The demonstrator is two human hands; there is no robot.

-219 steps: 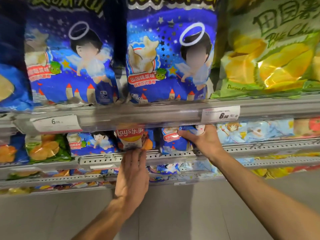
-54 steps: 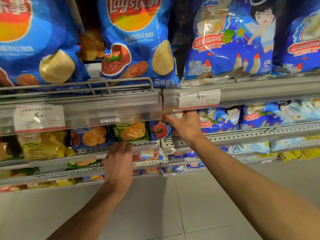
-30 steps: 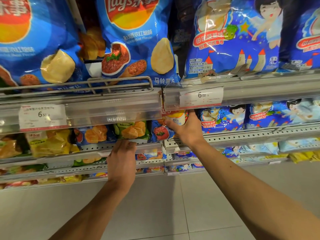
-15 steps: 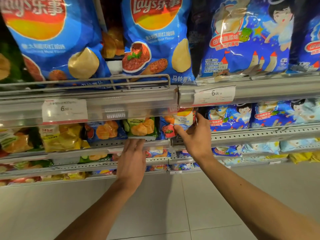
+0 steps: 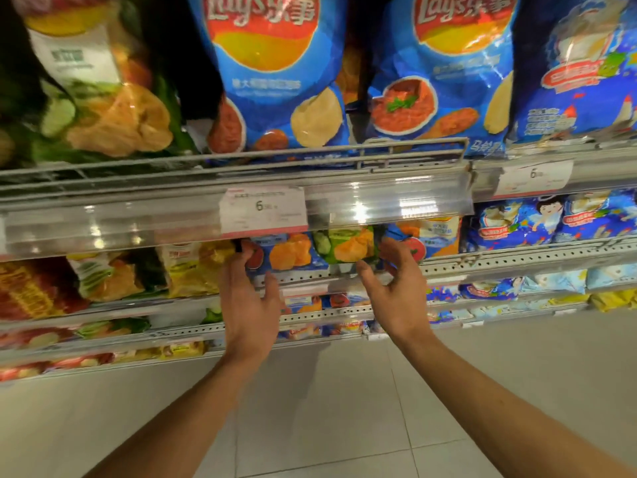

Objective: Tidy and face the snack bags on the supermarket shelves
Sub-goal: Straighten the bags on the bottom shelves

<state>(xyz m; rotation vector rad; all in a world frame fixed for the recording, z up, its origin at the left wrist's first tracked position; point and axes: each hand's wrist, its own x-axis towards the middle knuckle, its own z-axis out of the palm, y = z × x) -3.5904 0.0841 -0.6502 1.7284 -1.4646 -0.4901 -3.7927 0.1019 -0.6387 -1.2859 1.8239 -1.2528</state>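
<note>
**Second shelf half faced, hands between bags**

The top shelf (image 5: 344, 201), across the upper frame, looks finished: four large bags stand upright with fronts out, a green bag (image 5: 100, 84) at upper left, two blue Lay's bags (image 5: 275, 70) in the middle and a dark blue bag (image 5: 579, 70) at upper right.

Work is on the second shelf (image 5: 517, 262), mid-frame. The left hand (image 5: 250, 305) has its fingertips on a small blue bag (image 5: 286, 253), thumb spread; whether it grips cannot be told. The right hand (image 5: 396, 288) is wide, fingers spread and loosely curved, just beside a small green bag (image 5: 348, 244) and holding nothing. That row is mixed and crowded under the price rail, so it seems only partly straightened. About nine small bags show there, though blur makes the count loose.

The lower shelves (image 5: 206, 329) appear untouched. Two price tags (image 5: 263, 210) are visible on the top rail.
</note>
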